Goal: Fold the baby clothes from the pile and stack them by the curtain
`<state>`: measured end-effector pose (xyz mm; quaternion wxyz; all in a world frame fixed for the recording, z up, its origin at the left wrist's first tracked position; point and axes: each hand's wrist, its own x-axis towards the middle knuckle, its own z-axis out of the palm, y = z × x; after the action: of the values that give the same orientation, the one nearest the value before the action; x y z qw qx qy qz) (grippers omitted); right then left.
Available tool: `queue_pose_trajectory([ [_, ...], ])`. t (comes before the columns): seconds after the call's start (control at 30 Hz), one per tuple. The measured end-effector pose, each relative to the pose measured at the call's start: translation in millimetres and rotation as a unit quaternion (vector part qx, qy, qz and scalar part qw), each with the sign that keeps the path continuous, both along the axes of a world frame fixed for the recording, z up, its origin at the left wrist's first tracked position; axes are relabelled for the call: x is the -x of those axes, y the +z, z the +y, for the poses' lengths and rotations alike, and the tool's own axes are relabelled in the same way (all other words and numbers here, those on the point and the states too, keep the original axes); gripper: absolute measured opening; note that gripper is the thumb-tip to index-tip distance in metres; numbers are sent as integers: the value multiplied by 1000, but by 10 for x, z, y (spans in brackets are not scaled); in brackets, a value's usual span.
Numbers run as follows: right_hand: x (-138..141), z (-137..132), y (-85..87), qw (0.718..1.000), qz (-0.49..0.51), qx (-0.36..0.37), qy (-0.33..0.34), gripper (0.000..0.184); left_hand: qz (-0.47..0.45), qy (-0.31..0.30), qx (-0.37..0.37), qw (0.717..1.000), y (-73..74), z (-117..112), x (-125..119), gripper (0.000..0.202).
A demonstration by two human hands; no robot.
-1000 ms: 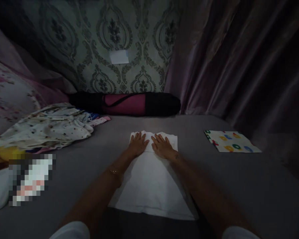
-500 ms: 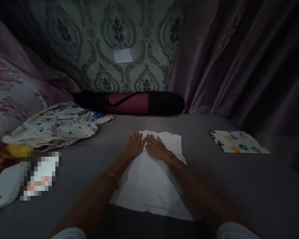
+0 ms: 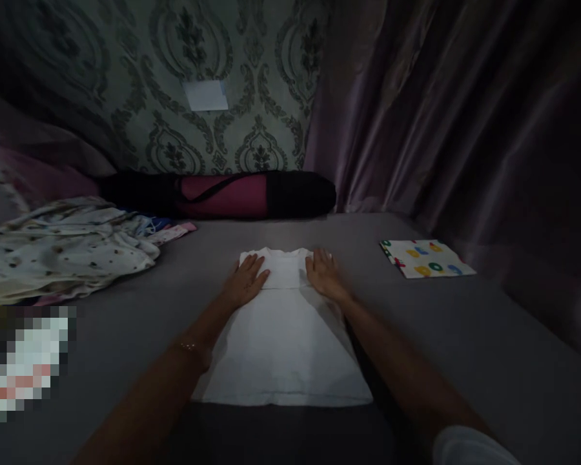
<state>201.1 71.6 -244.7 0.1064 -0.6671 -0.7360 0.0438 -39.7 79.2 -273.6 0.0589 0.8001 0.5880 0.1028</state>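
Observation:
A white cloth garment (image 3: 278,349) lies flat in front of me, its wide hem toward me and its narrower edge away. A folded band crosses its far end. My left hand (image 3: 246,279) rests open on the far left corner, fingers stretched out. On the far right corner lies my right hand (image 3: 324,274), also open with its fingers extended. Bare cloth shows between the two hands. Neither hand grips anything.
A folded cloth with colourful letters (image 3: 430,259) lies to the right on the grey sheet (image 3: 469,336). Crumpled spotted fabric (image 3: 77,242) is heaped on the left. A long black and pink bag (image 3: 227,196) lies along the patterned wall; curtains (image 3: 368,116) hang at right.
My hands have moved apart, from side by side near the middle to the garment's two far corners. The garment's far end now lies flatter and straighter. The view has turned slightly right.

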Motion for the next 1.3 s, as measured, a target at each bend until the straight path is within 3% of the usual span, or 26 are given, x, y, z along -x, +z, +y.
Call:
queue_pose_trajectory([
  [0.07,-138,-70,12,1000,1,-23,-20,64,-1,3,7,1000,2,-1,6,67],
  [0.23,-299,-147,-113,999,-10,38,9,64,34,6,4,999,-24,64,-10,66],
  [0.33,-361,-204,-59,996,44,69,21,65,52,9,-11,999,44,9,-48,67],
  [0.43,-413,-511,63,994,68,47,66,65,67,-7,-50,997,175,-295,-97,66],
  [0.57,-409,-1150,98,971,27,28,234,60,75,-149,-23,986,256,-944,-137,66],
  [0.67,-372,-1402,52,962,2,46,268,58,72,-197,15,978,240,-1260,-149,65],
  [0.83,-337,-1502,117,961,-6,61,269,55,67,-202,45,976,335,-1433,-153,64],
  [0.97,-347,-1842,250,941,16,52,335,53,46,-278,20,959,447,-1767,-123,61],
  [1.1,-363,-2138,234,927,25,70,367,56,34,-288,18,957,390,-2060,-103,65],
  [1.3,-345,-2133,163,929,29,70,363,55,28,-287,20,957,343,-2065,-96,61],
])
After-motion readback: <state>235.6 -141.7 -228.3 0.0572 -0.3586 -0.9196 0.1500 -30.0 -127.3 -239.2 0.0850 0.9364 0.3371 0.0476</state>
